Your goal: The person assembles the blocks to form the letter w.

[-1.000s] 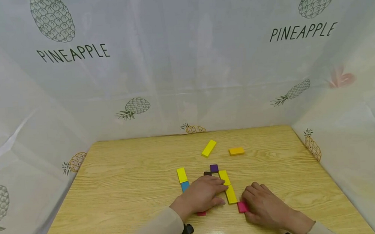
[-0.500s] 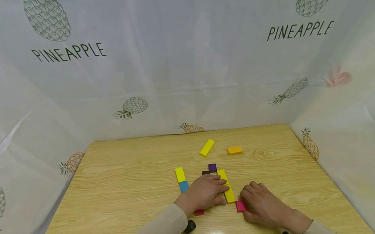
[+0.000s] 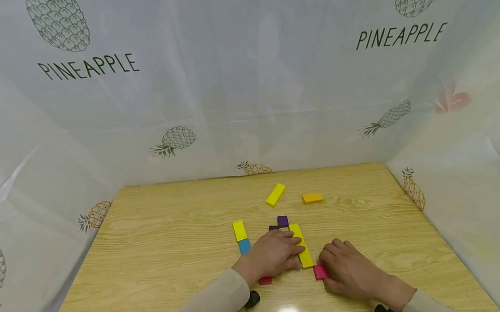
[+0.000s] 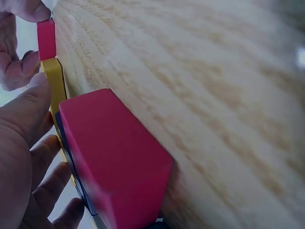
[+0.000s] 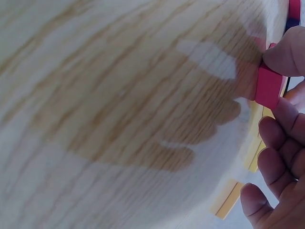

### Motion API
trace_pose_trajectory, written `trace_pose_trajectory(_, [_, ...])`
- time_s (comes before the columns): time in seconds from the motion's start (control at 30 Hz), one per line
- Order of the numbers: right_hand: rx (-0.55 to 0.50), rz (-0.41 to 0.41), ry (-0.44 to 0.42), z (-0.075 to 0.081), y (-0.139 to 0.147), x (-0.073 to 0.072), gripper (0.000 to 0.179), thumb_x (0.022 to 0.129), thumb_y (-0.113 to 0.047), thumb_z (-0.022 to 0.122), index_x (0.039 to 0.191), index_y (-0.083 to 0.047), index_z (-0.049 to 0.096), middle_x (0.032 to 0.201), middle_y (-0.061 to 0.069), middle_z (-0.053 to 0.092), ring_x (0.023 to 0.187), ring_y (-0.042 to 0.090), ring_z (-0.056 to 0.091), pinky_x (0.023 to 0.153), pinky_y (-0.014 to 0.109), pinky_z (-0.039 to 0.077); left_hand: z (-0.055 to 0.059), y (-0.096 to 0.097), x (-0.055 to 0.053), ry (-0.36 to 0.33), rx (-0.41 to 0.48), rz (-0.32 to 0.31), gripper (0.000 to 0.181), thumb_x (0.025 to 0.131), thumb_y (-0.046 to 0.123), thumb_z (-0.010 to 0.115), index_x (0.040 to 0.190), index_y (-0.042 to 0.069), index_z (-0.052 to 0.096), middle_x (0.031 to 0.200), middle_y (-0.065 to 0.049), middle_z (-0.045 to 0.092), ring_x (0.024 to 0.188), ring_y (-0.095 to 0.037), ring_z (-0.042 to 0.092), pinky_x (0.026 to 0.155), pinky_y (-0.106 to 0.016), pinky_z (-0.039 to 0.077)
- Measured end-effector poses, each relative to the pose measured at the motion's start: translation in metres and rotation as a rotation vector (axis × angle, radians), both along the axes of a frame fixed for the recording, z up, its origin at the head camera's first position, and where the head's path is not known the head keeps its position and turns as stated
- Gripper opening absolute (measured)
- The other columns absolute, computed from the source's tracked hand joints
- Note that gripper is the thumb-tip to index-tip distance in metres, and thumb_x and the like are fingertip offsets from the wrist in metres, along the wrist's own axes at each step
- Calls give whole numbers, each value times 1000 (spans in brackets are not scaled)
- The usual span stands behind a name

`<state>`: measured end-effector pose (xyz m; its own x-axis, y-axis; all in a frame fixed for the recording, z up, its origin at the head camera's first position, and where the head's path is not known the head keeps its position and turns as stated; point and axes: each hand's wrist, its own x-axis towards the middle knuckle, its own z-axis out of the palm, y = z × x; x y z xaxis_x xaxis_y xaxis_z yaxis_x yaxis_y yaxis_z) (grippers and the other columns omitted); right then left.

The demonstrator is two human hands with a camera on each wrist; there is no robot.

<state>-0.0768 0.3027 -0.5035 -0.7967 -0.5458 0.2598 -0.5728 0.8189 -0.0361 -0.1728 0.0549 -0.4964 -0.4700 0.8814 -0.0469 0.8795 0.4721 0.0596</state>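
In the head view my left hand (image 3: 272, 254) lies over the middle of a block pattern, fingers extended. Its fingertips rest on two yellow blocks (image 3: 305, 257) set end to end, and the thumb is by their near end. My right hand (image 3: 349, 271) pinches a pink block (image 3: 319, 272) between thumb and fingers, at the near corner of the yellow pair. The right wrist view shows this pink block (image 5: 269, 85) gripped on the table. Under my left hand sits another red-pink block (image 4: 114, 152), large in the left wrist view; what lies beneath the palm is hidden.
Left of the hand, a yellow block (image 3: 240, 231) meets a blue block (image 3: 244, 247). A purple block (image 3: 283, 221) and a dark block (image 3: 274, 228) lie behind it. Farther back are a loose yellow block (image 3: 276, 194) and an orange block (image 3: 312, 198). A pineapple-print curtain (image 3: 243, 86) surrounds the wooden table (image 3: 170, 219).
The view shifts slightly. My left hand moves a little right relative to the blocks at first, then stays; my right hand keeps hold of the pink block.
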Motion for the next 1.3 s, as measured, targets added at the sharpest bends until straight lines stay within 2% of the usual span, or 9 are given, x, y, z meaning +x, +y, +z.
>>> trace_pose_trajectory(0.43, [-10,-20,-26,0,0,0,29,80,-36,84,96,-24,63,97,-15,56,89,6,43,75,29,40,-1,0,0,13,13,-6,49,105,56,57,149,34,63,156,12,56,150,-15,47,127,-38,34])
trace_pose_trajectory(0.67, [-20,-4,-49,3,3,-2,40,79,-47,86,104,-23,65,101,-15,57,93,5,45,78,31,45,-3,-1,-1,17,20,-13,50,105,57,56,149,34,62,156,12,56,150,-15,46,127,-39,35])
trace_pose_trajectory(0.77, [-58,-12,-51,6,6,-7,41,82,-49,85,106,-21,67,103,-14,60,95,5,47,81,33,48,-4,-1,-1,14,16,-12,51,105,57,56,149,34,62,157,12,55,151,-15,46,127,-39,34])
trace_pose_trajectory(1.0, [-102,-107,-63,15,14,-30,37,90,-43,82,111,-15,70,109,-7,65,101,13,54,88,44,52,-2,-1,0,4,12,-6,52,104,57,57,150,34,61,158,12,54,152,-15,45,128,-40,34])
trace_pose_trajectory(1.3, [-116,-202,-1,12,30,-79,37,92,-27,80,117,-2,69,116,12,68,104,32,58,87,51,51,-3,-3,1,7,15,0,51,104,57,57,151,35,60,158,13,54,151,-14,45,128,-39,34])
